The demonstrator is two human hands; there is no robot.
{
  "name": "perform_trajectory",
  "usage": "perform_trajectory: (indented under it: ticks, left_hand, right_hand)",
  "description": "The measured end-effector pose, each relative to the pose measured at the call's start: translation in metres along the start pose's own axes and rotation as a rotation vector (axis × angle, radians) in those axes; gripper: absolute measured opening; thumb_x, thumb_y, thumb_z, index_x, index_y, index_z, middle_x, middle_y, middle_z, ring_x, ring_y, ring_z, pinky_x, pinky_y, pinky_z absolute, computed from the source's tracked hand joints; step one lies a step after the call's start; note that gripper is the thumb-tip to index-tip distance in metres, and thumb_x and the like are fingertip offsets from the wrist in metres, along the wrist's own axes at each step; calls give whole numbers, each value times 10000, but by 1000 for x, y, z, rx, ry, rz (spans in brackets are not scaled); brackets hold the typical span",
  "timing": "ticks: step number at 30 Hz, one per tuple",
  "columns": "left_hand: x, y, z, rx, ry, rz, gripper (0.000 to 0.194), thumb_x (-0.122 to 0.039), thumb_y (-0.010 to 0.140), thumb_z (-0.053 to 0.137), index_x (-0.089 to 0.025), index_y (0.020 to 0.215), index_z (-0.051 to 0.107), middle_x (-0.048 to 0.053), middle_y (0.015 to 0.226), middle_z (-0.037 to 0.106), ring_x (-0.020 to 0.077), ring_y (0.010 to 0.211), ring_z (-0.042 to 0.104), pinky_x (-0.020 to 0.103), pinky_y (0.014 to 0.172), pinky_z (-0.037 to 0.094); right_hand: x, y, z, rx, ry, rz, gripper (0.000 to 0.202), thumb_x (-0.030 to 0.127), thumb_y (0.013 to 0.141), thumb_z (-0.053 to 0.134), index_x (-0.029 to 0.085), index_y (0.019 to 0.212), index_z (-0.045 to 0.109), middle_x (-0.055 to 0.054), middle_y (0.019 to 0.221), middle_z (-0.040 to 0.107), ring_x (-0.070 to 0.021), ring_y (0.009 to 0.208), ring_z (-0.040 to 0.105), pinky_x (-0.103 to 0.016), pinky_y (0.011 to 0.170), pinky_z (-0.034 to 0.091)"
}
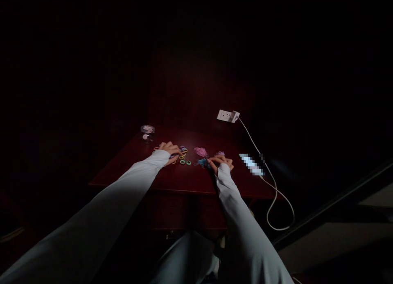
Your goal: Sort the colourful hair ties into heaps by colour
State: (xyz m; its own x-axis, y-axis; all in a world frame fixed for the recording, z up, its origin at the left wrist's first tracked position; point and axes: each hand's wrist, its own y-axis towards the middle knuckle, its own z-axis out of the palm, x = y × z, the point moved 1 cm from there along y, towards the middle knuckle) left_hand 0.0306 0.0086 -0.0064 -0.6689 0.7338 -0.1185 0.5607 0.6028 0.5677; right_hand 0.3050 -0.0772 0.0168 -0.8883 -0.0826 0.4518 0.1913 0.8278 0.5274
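Note:
On a dark red table, my left hand rests over several small coloured rings, its fingers apart; some rings lie partly under it. Yellow, green and purple rings show just right of its fingertips. My right hand is at the right edge of a blue pile of small bands, thumb and index finger pinched together; what is between them is too small to make out. Behind the blue pile lies a pink pile. A purple pile shows just behind my right hand.
A clear container with pale pink contents stands at the table's back left. At the right lies a phone, blurred out, with a white cable running to a charger in the wall socket. The surroundings are dark.

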Motion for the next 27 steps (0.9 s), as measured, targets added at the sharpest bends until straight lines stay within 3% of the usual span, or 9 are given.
perform_trajectory:
  ticks: [4,8,17,23,27]
  left_hand:
    - [-4,2,-1,54,1,26,265,-324,908,531,-316,1072,739,22,1111,719,240,971,491,395,837,293]
    - [-5,2,-2,75,-7,19,284,-352,931,512,-327,1103,737,28,1135,711,239,988,503,391,851,309]
    - [-3,2,2,82,-38,2,305,-413,956,508,-367,1182,707,-7,1224,707,233,1023,520,380,883,312]
    - [4,2,6,101,-46,48,329,-459,963,488,-375,1200,701,-18,1274,695,216,1018,534,369,901,324]
    - [6,2,5,141,-28,38,368,-451,976,444,-376,1247,682,-21,1301,681,220,1022,524,381,925,325]
  right_hand:
    - [0,-2,1,30,-12,-52,284,534,900,626,306,884,795,-24,1088,687,-253,1071,456,-381,894,315]
    - [-8,2,-3,-43,-42,29,267,508,910,603,314,902,786,-18,1105,685,-254,1096,453,-407,925,307]
    - [-68,-6,-55,-217,-272,312,344,519,926,529,294,917,789,-71,1147,670,-329,1140,383,-454,911,230]
    - [-65,-12,-53,-63,-408,118,319,499,949,527,317,962,789,-60,1147,650,-297,1104,393,-423,896,227]
    - [-61,-13,-52,-42,-466,30,293,475,951,542,313,985,784,-55,1143,650,-273,1078,402,-403,887,227]
